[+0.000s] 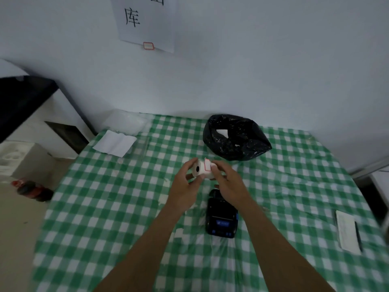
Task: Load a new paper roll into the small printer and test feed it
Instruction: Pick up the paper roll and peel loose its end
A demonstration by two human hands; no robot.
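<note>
Nearest the camera, two bare forearms reach out over a table (101, 218) covered in a green-and-white checked cloth under clear plastic. Just beyond the wrists, a small black printer (221, 218) lies flat on the cloth, its blue-lit panel facing up and its far end partly hidden beneath the right hand (228, 182). To the right, near the table's edge, a white slip of paper (347, 231) rests with a dark pen (358, 236) along its side. Above the printer and clear of it, both hands hold a white paper roll (201, 170) in the air: the left hand (185, 186) curls its fingers around the roll's near end, where the dark core hole faces the camera, while the right hand's thumb and fingertips pinch at the far side beside a red-edged sticker (207, 165) standing up from the roll's loose end. Farther back, a crumpled black plastic bag (235, 142) sits open on the cloth with scraps of white inside, and well to the left a creased white sheet (115, 143) lies beside clear plastic wrapping (126, 123) at the table's far corner. Off the table at left, a dark cola bottle (31, 189) lies on the floor. On the wall behind, a paper sign (147, 24) with black characters hangs, fixed by a red-bordered label.
</note>
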